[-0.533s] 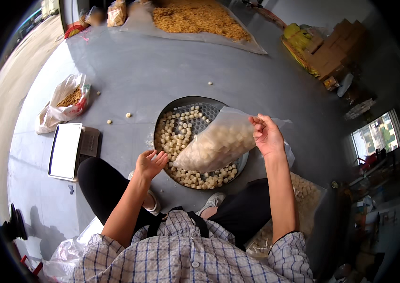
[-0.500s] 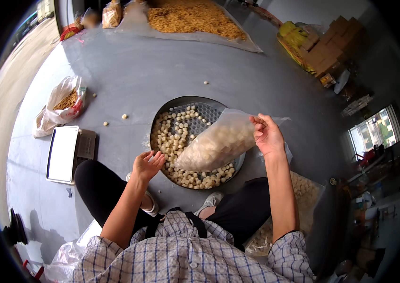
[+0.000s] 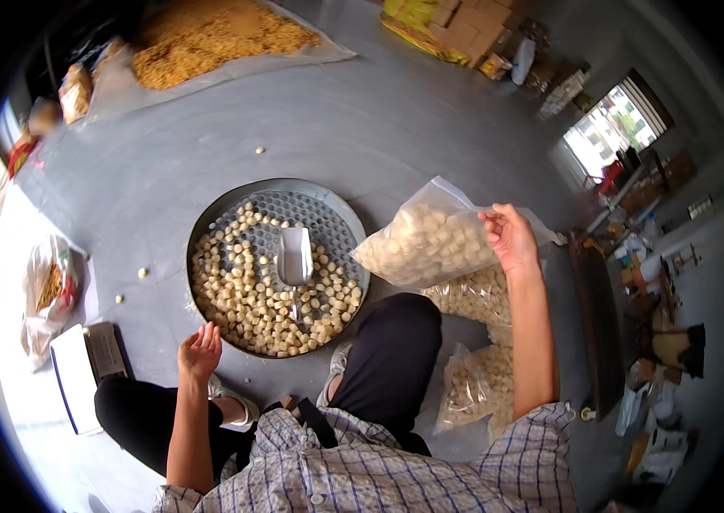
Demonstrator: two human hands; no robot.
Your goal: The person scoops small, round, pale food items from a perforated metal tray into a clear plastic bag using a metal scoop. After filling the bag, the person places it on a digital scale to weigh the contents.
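The left hand [image 3: 200,350] hangs just off the near rim of the round perforated metal tray [image 3: 208,224], fingers spread and loosely curled, its grip released and holding nothing. Over on the other side the right hand [image 3: 512,238] is lifted with the arm stretched forward, its grip pinched on the top edge of a clear plastic bag [image 3: 426,244], which hangs tilted beside the tray's right rim, above the person's dark-trousered knee. All of this sits on a smooth grey floor [image 3: 396,128]; at the far left lie a white bag with brownish contents [image 3: 47,291] and a flat white scale [image 3: 78,376], a sheet heaped with yellow-brown material [image 3: 208,38] is spread at the back, and cardboard boxes [image 3: 456,26] and a bright window [image 3: 610,128] stand off to the right. The held bag is bulging with pale, round, cream-coloured pieces like those scattered in the tray around a small metal scoop [image 3: 294,255]. Two more filled bags [image 3: 473,342] lie on the floor under the right forearm.
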